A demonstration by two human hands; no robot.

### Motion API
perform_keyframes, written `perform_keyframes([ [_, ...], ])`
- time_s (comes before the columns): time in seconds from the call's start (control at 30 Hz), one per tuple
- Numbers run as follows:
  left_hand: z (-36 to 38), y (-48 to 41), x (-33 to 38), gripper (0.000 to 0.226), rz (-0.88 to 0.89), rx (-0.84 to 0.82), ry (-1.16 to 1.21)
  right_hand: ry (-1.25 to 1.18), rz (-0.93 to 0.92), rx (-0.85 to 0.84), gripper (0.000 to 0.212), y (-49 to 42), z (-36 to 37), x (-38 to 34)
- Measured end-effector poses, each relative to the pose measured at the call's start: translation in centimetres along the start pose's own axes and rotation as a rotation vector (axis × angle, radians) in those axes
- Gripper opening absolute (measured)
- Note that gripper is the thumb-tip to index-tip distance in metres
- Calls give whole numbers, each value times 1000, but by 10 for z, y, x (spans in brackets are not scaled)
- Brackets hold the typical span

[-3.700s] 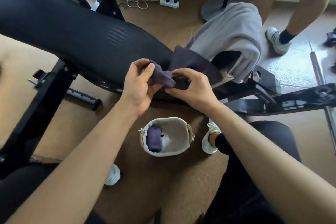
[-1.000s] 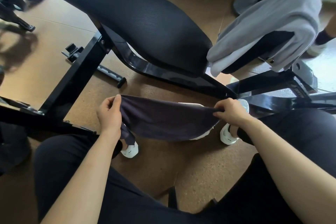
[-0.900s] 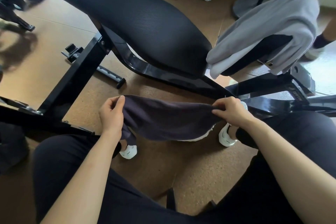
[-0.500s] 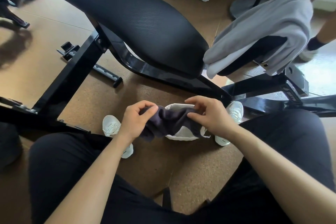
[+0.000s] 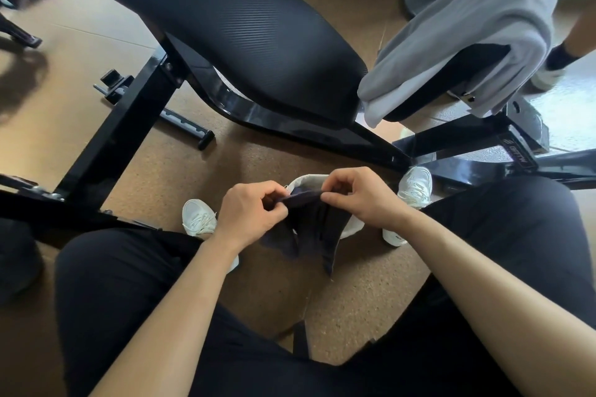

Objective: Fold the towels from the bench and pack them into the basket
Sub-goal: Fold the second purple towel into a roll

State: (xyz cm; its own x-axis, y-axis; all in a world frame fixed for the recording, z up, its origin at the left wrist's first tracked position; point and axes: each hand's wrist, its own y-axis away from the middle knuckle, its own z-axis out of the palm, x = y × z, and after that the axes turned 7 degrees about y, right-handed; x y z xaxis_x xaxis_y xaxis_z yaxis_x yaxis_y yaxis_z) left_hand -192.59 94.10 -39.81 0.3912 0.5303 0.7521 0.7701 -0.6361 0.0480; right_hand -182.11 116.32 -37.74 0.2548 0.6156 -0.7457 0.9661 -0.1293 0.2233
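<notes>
Now: both hands pinch one dark towel (image 5: pixel 314 222).
Left hand (image 5: pixel 250 211) and right hand (image 5: pixel 364 195) grip its top fold above the basket (image 5: pixel 308 178).

Both my forearms reach forward over my thighs. My left grip (image 5: pixel 248 213) and right grip (image 5: pixel 364 200) sit close together, fingers curled, each pinching the towel (image 5: pixel 317 226) by its top edge.

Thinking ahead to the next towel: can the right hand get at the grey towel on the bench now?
Probably yes, once freed. The right hand and left hand pinch the dark towel over the basket, so it is busy; but nothing lies between it and the grey towel draped on the bench.
</notes>
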Motion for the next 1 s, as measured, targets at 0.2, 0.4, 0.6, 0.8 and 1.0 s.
perform_keyframes([
  [0.2, -11, -2, -14, 20, -41, -9, -46, -45, 72, 170, 12, 5, -21, 14],
  [0.4, -13, -2, -23, 20, -85, -8, -62, -132, 244, 403, 4, 2, -38, 40],
  [0.6, -15, -2, -24, 18, -162, 7, -35, -189, 341, 496, 6, -4, -42, 53],
  [0.8, -12, -8, -17, 10, -276, 116, 393, -297, 315, 455, 3, -1, -35, 46],
  [1.0, -5, -5, -3, 10, -241, 154, 638, -407, 201, 129, 35, 7, -29, 30],
])
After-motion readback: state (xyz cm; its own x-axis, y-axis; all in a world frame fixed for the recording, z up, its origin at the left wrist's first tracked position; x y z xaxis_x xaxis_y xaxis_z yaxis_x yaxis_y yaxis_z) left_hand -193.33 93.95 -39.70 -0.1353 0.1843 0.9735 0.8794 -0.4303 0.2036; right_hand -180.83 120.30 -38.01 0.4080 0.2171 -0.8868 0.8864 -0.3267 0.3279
